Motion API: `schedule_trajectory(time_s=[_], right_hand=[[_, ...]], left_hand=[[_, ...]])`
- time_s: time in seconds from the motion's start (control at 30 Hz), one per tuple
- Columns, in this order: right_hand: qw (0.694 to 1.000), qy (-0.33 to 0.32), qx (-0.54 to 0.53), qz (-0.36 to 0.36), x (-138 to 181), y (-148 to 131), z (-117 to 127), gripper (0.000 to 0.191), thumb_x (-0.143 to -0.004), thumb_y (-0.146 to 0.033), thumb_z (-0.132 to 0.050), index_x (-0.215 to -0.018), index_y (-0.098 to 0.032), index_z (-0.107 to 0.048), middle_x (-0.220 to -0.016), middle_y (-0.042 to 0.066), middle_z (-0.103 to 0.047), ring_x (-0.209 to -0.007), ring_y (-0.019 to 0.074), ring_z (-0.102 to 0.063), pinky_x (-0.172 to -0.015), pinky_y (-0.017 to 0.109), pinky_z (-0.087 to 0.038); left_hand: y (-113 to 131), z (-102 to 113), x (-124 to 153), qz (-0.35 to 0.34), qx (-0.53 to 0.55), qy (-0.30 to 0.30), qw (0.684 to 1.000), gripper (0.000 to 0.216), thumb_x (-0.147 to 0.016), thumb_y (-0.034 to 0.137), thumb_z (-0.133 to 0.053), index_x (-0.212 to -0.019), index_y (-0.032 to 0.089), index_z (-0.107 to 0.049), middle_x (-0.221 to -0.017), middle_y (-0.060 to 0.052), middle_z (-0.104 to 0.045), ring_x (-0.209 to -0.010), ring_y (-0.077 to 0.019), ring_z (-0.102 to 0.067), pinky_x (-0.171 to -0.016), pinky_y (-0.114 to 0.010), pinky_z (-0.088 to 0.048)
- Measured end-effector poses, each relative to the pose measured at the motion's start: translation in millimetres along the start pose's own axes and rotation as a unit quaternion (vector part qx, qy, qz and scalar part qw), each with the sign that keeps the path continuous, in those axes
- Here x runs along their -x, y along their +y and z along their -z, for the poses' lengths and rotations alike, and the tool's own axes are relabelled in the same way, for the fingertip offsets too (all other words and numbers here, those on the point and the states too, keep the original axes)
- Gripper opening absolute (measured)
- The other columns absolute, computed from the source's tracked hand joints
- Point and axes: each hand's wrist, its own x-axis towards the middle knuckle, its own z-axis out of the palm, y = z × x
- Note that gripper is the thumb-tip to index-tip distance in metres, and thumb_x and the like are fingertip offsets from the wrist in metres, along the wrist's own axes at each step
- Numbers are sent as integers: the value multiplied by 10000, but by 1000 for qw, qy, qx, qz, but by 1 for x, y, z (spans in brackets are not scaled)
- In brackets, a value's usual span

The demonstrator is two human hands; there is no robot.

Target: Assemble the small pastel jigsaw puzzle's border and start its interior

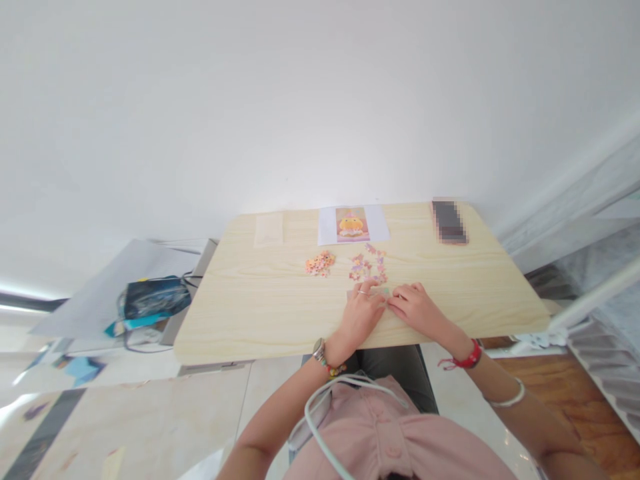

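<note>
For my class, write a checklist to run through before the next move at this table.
1. White paper sheet with an orange cartoon picture in open view: ok.
2. Heap of small orange jigsaw pieces apart from the scattered purple-pink jigsaw pieces: ok.
3. All pieces face up: cannot tell, too small.
4. Pale flat strip fully visible: not ok, the left hand covers part.
5. Dark rectangular phone apart from the right hand: ok.

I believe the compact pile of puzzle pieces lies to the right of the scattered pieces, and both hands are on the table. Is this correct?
Not quite: the compact pile lies to the left of the scattered pieces, as the head view shows. The left hand and right hand are on the table.
</note>
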Motion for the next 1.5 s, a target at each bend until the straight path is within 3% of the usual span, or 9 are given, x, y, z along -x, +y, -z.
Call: schedule_trajectory(time_s=[0.2,0.4,0.57,0.67,0.83,1.13,1.5], right_hand=[[999,5,-40,-20,0,5,2,217,-879,-241,-415,-854,-189,-624,-809,42,-584,-781,143,-496,-730,310,-273],[996,8,-66,-67,-9,20,-2,202,-863,-202,-427,-805,-183,-620,-810,43,-576,-801,152,-504,-737,306,-290],[993,0,-82,-91,-23,28,-9,163,-841,-184,-464,-909,-182,-613,-872,49,-576,-827,158,-519,-730,305,-322],[994,-8,-82,-69,-32,31,-11,174,-841,-182,-465,-941,-198,-606,-914,50,-571,-862,163,-519,-738,305,-340],[997,-32,-69,-28,-41,35,-12,127,-832,-186,-484,-891,-198,-595,-949,47,-558,-910,171,-510,-758,306,-350],[995,-78,-53,-21,-46,44,-12,85,-841,-202,-463,-840,-168,-540,-896,60,-537,-841,179,-507,-721,313,-353],[997,-43,-62,-19,-22,17,7,97,-853,-213,-453,-869,-179,-542,-928,63,-554,-907,177,-495,-760,313,-322]], left_hand=[[-32,22,15,51,9,57,997,189,-743,149,-571,-920,213,-592,-1133,-65,-416,-1007,-205,-430,-871,-398,-441],[-49,34,28,71,-18,50,996,199,-728,148,-601,-916,210,-614,-1124,-67,-408,-966,-200,-434,-871,-393,-439],[-49,31,31,78,-28,43,996,223,-729,137,-594,-935,218,-617,-1126,-64,-407,-959,-198,-439,-872,-400,-441],[-49,30,31,79,-32,46,995,225,-738,135,-578,-942,222,-616,-1123,-65,-410,-962,-199,-443,-865,-401,-445],[-52,28,33,83,-33,46,995,233,-734,137,-580,-948,222,-614,-1124,-70,-417,-969,-202,-446,-867,-404,-440],[-49,28,35,81,-26,54,995,227,-736,149,-577,-952,214,-600,-1108,-81,-435,-963,-203,-456,-853,-410,-442],[-31,22,32,53,-10,64,997,212,-774,159,-529,-970,221,-583,-1126,-78,-427,-1018,-214,-433,-853,-410,-456]])
